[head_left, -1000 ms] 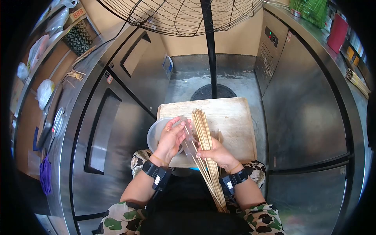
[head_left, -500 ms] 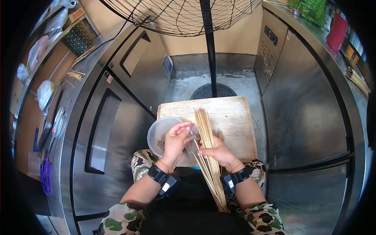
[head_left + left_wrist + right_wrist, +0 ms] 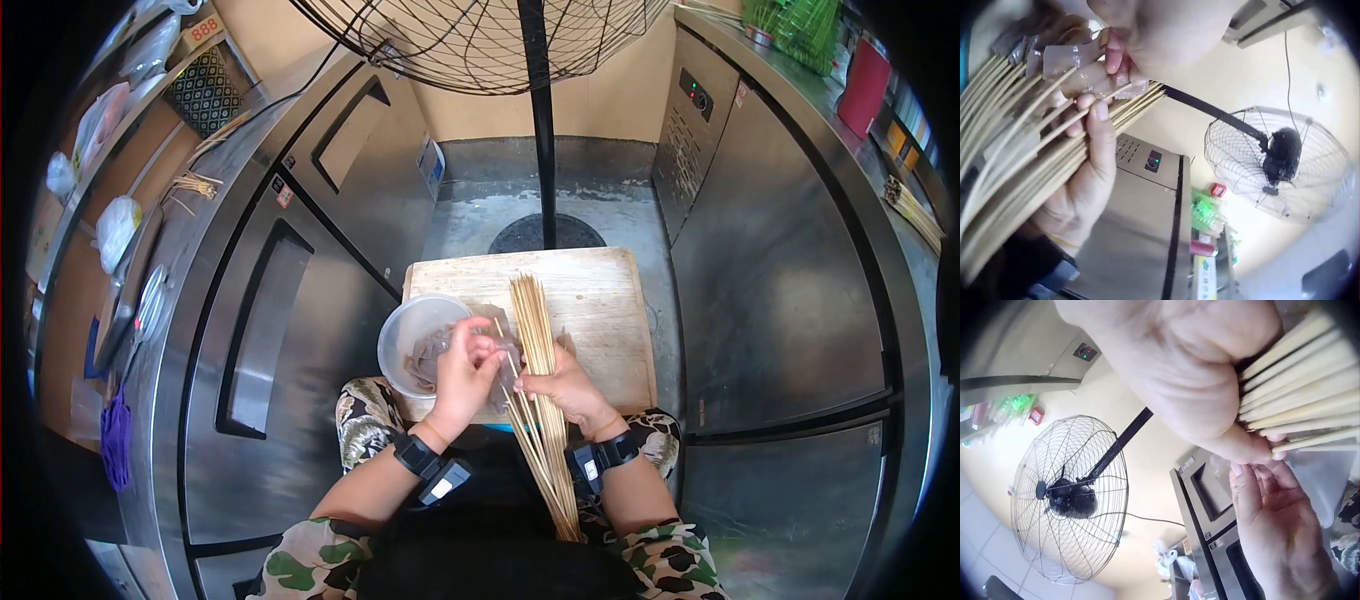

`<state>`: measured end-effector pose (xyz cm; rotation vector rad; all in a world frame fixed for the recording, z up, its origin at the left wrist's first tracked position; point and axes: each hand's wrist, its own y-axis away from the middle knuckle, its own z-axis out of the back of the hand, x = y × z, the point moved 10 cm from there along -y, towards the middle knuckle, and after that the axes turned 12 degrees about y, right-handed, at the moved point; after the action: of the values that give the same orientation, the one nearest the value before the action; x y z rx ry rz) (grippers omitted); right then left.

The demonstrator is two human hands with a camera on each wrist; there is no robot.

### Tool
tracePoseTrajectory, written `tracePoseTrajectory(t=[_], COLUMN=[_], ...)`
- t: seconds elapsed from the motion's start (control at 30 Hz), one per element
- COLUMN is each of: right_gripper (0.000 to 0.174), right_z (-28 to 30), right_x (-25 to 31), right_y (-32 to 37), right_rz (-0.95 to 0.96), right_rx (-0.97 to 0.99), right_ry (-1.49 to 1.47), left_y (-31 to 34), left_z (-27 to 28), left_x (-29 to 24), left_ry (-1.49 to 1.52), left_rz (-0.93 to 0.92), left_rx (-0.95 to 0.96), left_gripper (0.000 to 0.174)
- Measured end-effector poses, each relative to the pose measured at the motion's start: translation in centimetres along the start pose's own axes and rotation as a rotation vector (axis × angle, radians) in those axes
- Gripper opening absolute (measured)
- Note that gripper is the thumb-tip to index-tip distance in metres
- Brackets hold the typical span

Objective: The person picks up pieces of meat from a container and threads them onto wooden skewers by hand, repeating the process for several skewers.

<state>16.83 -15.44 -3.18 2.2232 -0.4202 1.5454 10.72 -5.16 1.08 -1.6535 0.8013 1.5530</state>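
A thick bundle of thin wooden skewers [image 3: 541, 345] lies in the right hand [image 3: 572, 388], whose thumb and fingers curl round it. The left hand [image 3: 466, 377] is beside it, thumb and fingertips pinching a translucent, glossy strip at the skewer tips. In the left wrist view several skewers carry translucent and brownish pieces [image 3: 1063, 61], and the right thumb presses one skewer [image 3: 1054, 131]. The right wrist view has the left hand [image 3: 1282, 531] touching near the right thumb, below the skewers [image 3: 1310, 381].
A clear bowl [image 3: 392, 352] holding translucent pieces stands on the left of a wooden board [image 3: 610, 320]. Beyond the board is a black fan stand [image 3: 545, 170]. Steel cabinets [image 3: 780, 260] flank both sides, with more skewers [image 3: 915, 215] on the right counter.
The left hand has moved right and slightly down, close to the right thumb. More of the bowl's contents shows. The skewer bundle has shifted slightly right in the right hand.
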Motion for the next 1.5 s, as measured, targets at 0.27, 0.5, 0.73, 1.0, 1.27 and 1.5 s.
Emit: tracePoseTrajectory(t=[0.27,0.5,0.73,1.0,1.27,1.5], right_gripper=[0.043,0.042,0.038,0.033,0.025,0.026], right_z=[0.9,1.4,1.3,1.0,0.9,1.1], right_x=[-0.7,0.3,-0.2,0.0,-1.4,-1.2], right_y=[-0.3,0.3,0.2,0.1,-0.4,-0.4], right_rz=[0.032,0.028,-0.04,-0.07,-0.113,-0.048], right_rx=[-0.055,-0.03,-0.033,-0.006,-0.002,-0.051], right_ry=[0.158,0.013,-0.065,-0.167,-0.118,0.045], left_y=[1.6,-3.6,-2.1,-2.7,-1.9,-0.6], left_z=[-3.2,4.5,8.5,8.9,10.3,6.4], left_x=[-0.2,3.5,5.2,7.2,5.5,3.2], left_ry=[-0.441,0.032,-1.298,-1.43,-0.052,0.828], left_rz=[-0.005,0.24,-0.062,0.209,0.502,0.619], left_rx=[0.357,0.117,0.509,0.593,0.201,0.117], left_gripper=[0.023,0.012,0.019,0.011,0.021,0.026])
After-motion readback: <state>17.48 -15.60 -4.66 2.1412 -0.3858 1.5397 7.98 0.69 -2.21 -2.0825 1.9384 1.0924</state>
